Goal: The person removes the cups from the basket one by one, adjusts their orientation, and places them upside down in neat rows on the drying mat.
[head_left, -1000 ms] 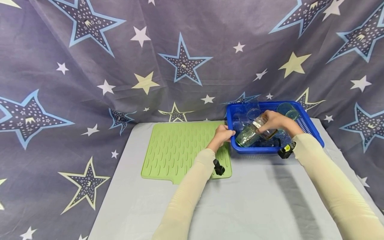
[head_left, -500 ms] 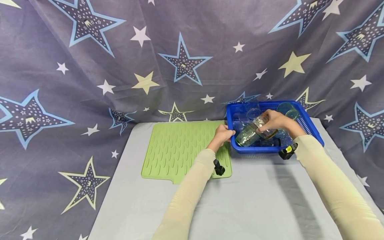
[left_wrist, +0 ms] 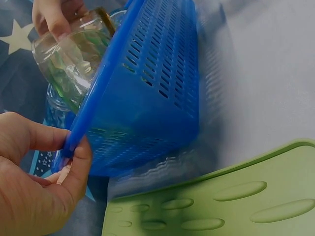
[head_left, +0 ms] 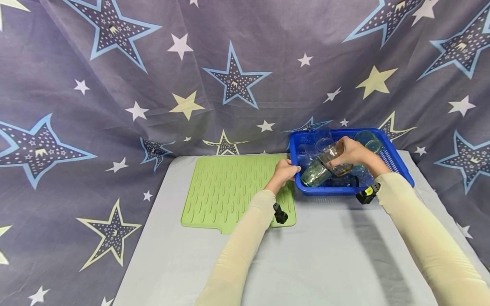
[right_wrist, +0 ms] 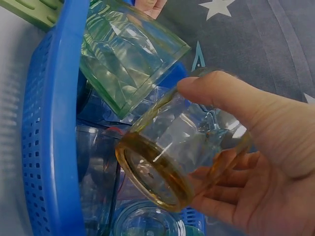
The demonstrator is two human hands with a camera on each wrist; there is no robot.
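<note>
My right hand (head_left: 349, 153) grips an amber-tinted glass (right_wrist: 162, 157), thumb on one side and fingers on the other. The glass is tilted over the blue plastic basket (head_left: 325, 191), its thick amber base facing the right wrist camera. Beside it, a green faceted glass (right_wrist: 130, 54) leans at the basket's front left corner; the two overlap in the head view. At the basket's left end, my left hand (head_left: 285, 171) pinches the rim between thumb and fingers, as the left wrist view shows up close. Several other clear glasses lie in the basket, partly hidden by my right hand.
A green ridged drying mat (head_left: 218, 191) lies on the white-covered table (head_left: 306, 255), left of the basket and partly under my left forearm. A star-patterned curtain (head_left: 237, 25) hangs behind the table. A pale green glass (head_left: 367, 140) sits at the basket's back right.
My right hand has risen slightly with the amber glass, whose tilt has shifted a little. The left hand keeps its place on the basket rim.
</note>
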